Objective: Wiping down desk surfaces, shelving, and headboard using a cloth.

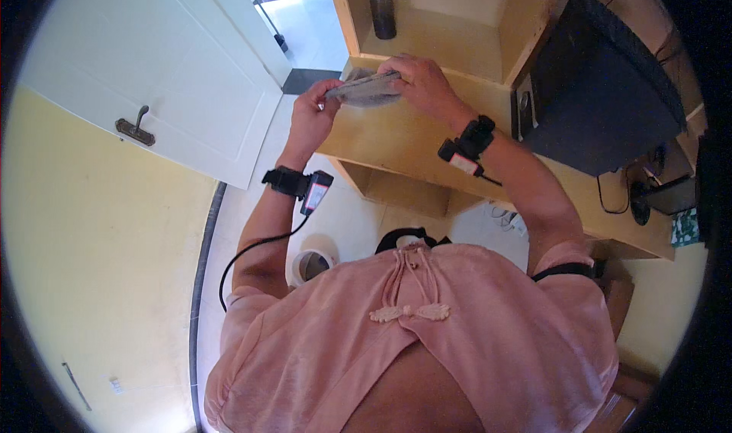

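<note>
A thin grey cloth (pixel 369 91) is stretched between both hands above the wooden desk (pixel 383 138). My left hand (pixel 313 115) pinches its left end between thumb and fingers. At its right end, my right hand (pixel 422 84) grips the edge, the fingers partly hidden behind the wrist and cloth. The cloth hangs loosely and looks somewhat blurred. Each wrist wears a black strap with a small cabled device. Just behind the hands, a dark bottle with a blue lid (pixel 383 9) stands in an open wooden shelf compartment (pixel 440 26).
A white door (pixel 171 49) with a metal handle (pixel 137 127) stands at the left. On the right, a black computer tower (pixel 595 89) rests on the desk near cables. A round bin (pixel 313 265) is on the floor at lower left, with shelving below the desktop.
</note>
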The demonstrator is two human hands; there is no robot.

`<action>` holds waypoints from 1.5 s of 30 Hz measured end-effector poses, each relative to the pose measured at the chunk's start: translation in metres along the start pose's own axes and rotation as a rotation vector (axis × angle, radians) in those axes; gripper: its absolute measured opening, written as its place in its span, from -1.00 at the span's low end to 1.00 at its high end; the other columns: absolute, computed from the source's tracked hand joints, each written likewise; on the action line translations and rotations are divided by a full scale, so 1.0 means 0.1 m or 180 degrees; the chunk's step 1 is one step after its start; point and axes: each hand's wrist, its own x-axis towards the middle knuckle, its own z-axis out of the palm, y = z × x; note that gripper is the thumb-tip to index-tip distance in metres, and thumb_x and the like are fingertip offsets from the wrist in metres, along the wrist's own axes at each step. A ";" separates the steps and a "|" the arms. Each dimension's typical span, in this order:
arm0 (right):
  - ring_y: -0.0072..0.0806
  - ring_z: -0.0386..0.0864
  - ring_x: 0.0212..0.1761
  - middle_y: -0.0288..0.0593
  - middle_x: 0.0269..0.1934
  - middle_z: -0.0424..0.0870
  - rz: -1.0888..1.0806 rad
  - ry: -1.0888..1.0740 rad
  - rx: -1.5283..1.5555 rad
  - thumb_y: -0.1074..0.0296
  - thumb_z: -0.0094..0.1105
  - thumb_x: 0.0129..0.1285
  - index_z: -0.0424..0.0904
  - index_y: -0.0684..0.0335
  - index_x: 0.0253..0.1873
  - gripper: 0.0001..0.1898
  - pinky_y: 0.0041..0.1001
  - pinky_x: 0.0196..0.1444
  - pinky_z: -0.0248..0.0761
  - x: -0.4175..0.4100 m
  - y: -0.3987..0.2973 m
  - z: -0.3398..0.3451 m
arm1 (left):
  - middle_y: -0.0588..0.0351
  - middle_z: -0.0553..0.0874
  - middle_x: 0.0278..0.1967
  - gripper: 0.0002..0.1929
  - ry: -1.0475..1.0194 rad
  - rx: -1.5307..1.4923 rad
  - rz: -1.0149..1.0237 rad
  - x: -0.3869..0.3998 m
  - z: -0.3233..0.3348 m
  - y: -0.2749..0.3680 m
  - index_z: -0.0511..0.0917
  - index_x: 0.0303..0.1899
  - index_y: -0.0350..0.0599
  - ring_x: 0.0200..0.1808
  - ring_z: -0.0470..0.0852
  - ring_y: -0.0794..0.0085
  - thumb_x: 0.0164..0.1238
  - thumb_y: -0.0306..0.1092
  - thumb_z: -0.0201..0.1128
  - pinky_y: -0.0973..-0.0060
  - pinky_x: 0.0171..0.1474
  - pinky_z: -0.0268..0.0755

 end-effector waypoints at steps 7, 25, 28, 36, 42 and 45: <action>-0.26 0.59 -0.23 -0.04 -0.29 0.61 0.0067 0.0407 0.1187 0.54 0.11 0.01 0.48 0.32 -0.09 -0.71 -0.39 -0.14 0.42 0.14 -0.35 0.01 | -0.02 0.62 -0.34 -0.79 0.0182 -0.0068 0.0628 -0.04 0.08 0.52 0.53 -0.19 -0.25 -0.31 0.57 0.35 0.15 -0.39 0.19 0.49 -0.18 0.40; -0.41 0.57 -0.47 -0.13 -0.48 0.63 0.1418 -0.1195 0.0421 0.28 0.19 0.13 0.58 0.26 -0.29 -0.83 -0.46 -0.33 0.41 -1.53 0.22 0.60 | 0.20 0.65 -0.30 -0.79 0.0408 -0.1519 -0.0271 -0.12 -0.10 0.46 0.54 -0.10 -0.26 -0.28 0.52 0.65 0.37 -0.34 0.08 0.63 -0.19 0.40; -0.36 0.61 -0.34 -0.09 -0.35 0.65 0.1926 -0.0514 0.0542 0.28 0.17 0.15 0.57 0.27 -0.19 -0.80 -0.43 -0.25 0.42 -1.44 0.28 0.43 | 0.19 0.65 -0.29 -0.77 0.0144 -0.1274 -0.0134 -0.07 -0.24 0.59 0.53 -0.08 -0.26 -0.27 0.53 0.64 0.37 -0.33 0.08 0.64 -0.18 0.40; -0.60 0.49 -0.10 -0.30 -0.08 0.54 0.0525 -0.0008 0.1640 0.40 0.13 0.22 0.41 0.30 0.05 -0.69 -0.59 -0.02 0.34 -0.65 -0.02 0.35 | 0.23 0.63 -0.30 -0.79 -0.0210 -0.1128 -0.0111 -0.14 -0.20 0.64 0.54 -0.09 -0.26 -0.27 0.50 0.66 0.34 -0.36 0.12 0.68 -0.15 0.36; -0.62 0.49 -0.11 -0.32 -0.08 0.53 0.1949 -0.1730 0.3075 0.43 0.18 0.18 0.45 0.30 0.01 -0.70 -0.61 -0.01 0.34 -1.23 0.36 0.58 | 0.22 0.64 -0.27 -0.78 0.0453 -0.1901 -0.0445 -0.23 -0.39 0.63 0.54 -0.06 -0.25 -0.25 0.52 0.65 0.33 -0.40 0.11 0.66 -0.13 0.38; -0.54 0.50 -0.08 -0.29 -0.04 0.54 0.2281 -0.0961 0.2389 0.38 0.23 0.13 0.45 0.28 0.05 -0.63 -0.56 0.01 0.34 -1.24 0.38 0.47 | 0.21 0.64 -0.24 -0.79 0.0060 -0.1074 -0.0198 -0.24 -0.39 0.57 0.54 -0.06 -0.25 -0.23 0.55 0.61 0.34 -0.42 0.08 0.63 -0.12 0.41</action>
